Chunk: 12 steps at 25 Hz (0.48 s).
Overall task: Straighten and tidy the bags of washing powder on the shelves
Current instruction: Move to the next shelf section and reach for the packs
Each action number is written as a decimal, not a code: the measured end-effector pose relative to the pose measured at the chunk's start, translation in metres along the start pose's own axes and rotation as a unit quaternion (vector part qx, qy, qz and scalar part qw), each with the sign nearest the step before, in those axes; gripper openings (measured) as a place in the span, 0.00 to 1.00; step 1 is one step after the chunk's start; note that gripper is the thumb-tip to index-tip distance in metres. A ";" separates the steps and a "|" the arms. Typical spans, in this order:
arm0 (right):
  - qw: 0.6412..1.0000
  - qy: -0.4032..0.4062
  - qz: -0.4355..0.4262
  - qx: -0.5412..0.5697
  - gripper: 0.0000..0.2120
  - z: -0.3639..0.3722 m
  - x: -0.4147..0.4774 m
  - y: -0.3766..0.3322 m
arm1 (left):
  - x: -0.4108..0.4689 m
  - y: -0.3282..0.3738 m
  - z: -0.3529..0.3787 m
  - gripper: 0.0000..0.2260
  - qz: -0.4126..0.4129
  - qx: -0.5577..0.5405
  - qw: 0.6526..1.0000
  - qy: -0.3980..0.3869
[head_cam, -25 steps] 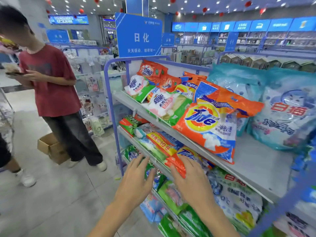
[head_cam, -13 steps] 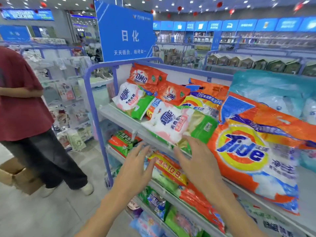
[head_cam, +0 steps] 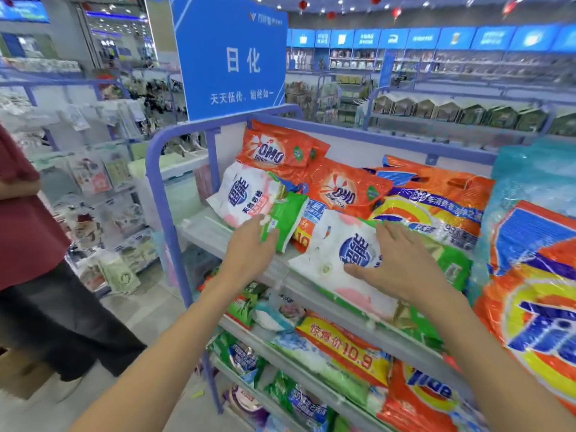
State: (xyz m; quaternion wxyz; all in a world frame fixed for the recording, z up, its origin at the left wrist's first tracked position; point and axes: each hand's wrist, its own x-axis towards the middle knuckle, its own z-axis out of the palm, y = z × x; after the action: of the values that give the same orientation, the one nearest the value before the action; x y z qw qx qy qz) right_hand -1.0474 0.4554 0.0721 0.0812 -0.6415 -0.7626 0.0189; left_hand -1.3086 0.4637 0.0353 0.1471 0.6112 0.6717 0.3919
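Head view. Top shelf (head_cam: 208, 232): right hand (head_cam: 402, 266) flat, fingers splayed, on near white-green bag (head_cam: 339, 244), which overhangs the front edge. Left hand (head_cam: 249, 247) at green end of far white-green bag (head_cam: 246, 194); pinching or only touching, unclear. Risk: a sideways shove slides the overhanging bag off.

The blue sign (head_cam: 230, 57) reads "日化" in large white characters, with "天天低价,始终如一" beneath. The rear orange bag (head_cam: 274, 151) and the front orange bag (head_cam: 343, 188) both say "OMO", while the leaning white-and-green bag (head_cam: 246, 198) and the flat white bag (head_cam: 352, 244) carry "超能" in blue. Lower down, a yellow price label (head_cam: 343, 347) reads "惊爆价10.9" and a red-orange bag (head_cam: 427, 391) says "Tide".
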 end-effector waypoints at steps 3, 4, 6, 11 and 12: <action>0.999 -0.024 0.028 -0.004 0.61 -0.003 0.023 0.006 | 0.046 -0.009 0.005 0.24 -0.101 -0.057 0.993 0.003; 0.999 -0.032 0.038 -0.001 0.63 -0.005 0.029 0.007 | 0.059 -0.012 0.009 0.25 -0.140 -0.062 0.988 -0.001; 0.998 -0.035 0.046 -0.020 0.64 -0.006 0.033 0.008 | 0.082 -0.020 0.019 0.29 -0.207 -0.070 0.976 -0.016; 0.993 -0.055 0.081 0.064 0.62 -0.004 0.034 0.005 | 0.134 -0.035 0.037 0.51 -0.332 -0.082 0.940 -0.010; 0.990 -0.063 0.090 0.090 0.60 -0.006 0.035 0.005 | 0.141 -0.038 0.038 0.51 -0.349 -0.113 0.930 0.012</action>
State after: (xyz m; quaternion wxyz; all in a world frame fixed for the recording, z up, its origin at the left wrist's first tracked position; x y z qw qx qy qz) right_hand -1.0478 0.4899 0.0805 0.0884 -0.6954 -0.7003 0.1348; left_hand -1.3387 0.6109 0.0236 0.3345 0.3127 0.7957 0.3966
